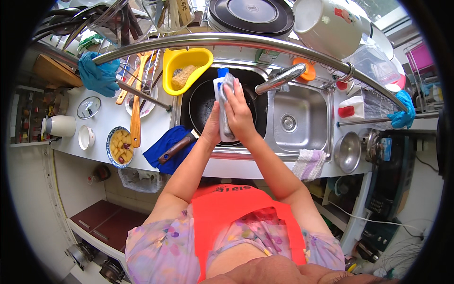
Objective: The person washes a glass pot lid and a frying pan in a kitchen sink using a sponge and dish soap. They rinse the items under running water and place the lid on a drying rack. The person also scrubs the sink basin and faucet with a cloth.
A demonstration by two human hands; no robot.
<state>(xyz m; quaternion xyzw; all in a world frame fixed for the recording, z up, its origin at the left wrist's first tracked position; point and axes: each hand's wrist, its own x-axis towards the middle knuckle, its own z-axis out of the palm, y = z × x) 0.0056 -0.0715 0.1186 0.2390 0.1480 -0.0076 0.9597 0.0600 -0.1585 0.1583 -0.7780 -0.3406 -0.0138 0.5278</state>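
Over the left basin my left hand (212, 126) is closed around the side of a white bottle (218, 89) with a blue cap, held upright. My right hand (240, 113) presses a grey cloth (225, 111) along the bottle's right side, its fingers close together. Below both hands a black frying pan (200, 105) sits in the basin. Its brown handle (176, 149) reaches out over the front left rim, above a blue cloth (161, 144) on the counter.
A steel faucet (283, 78) stands right of my hands, beside the right steel basin (302, 102). A yellow strainer bowl (170, 57) with a sponge is behind left. A metal rail (227, 40) curves across behind the sink. A bowl of cut food (121, 147) stands left.
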